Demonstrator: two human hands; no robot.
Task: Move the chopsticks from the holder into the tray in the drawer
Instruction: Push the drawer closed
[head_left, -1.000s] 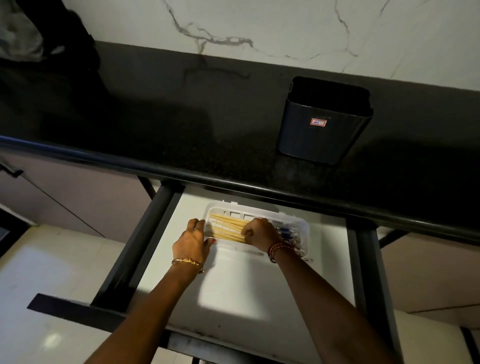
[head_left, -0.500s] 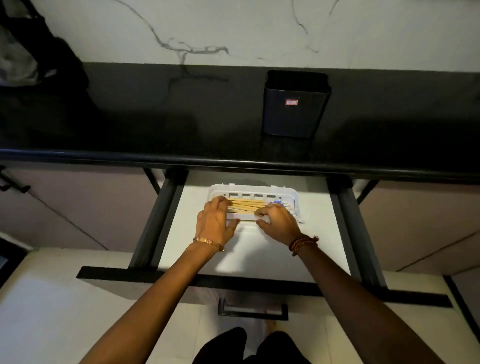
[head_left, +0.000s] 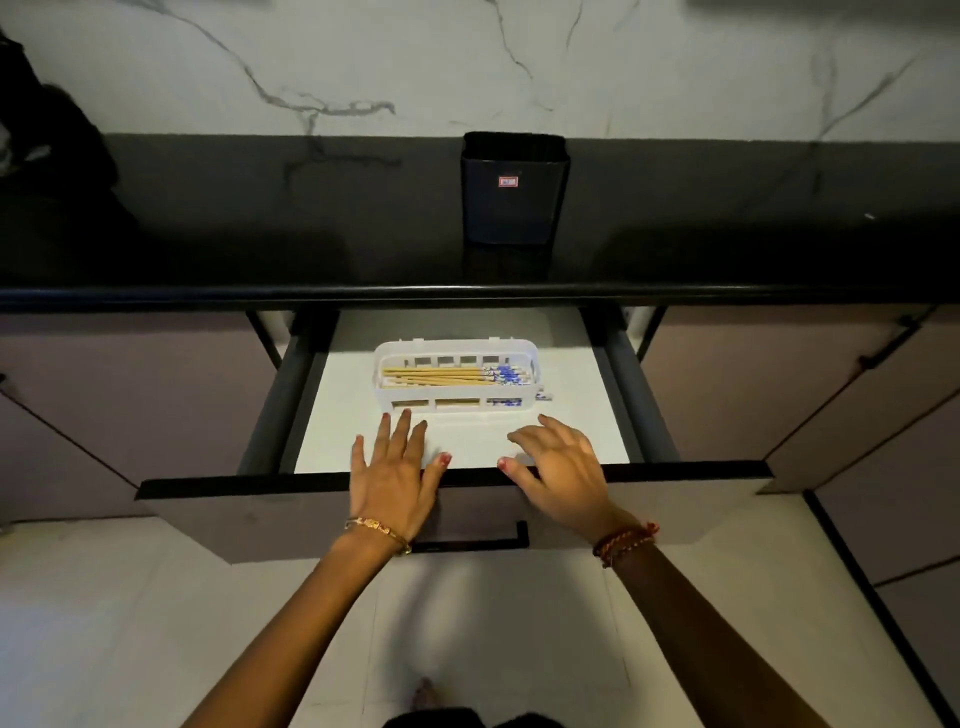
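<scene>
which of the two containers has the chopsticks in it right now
The white slotted tray in the open drawer; the chopsticks lie flat inside. The dark holder on the counter shows none.

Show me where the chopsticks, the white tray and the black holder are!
chopsticks (head_left: 436, 378), head view, on the wooden shafts.
white tray (head_left: 457, 409), head view, on its near wall.
black holder (head_left: 511, 208), head view, on its front face.

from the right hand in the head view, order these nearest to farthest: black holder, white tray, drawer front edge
From the right hand:
1. drawer front edge, right under it
2. white tray, just beyond, in the drawer
3. black holder, farthest, up on the counter
</scene>
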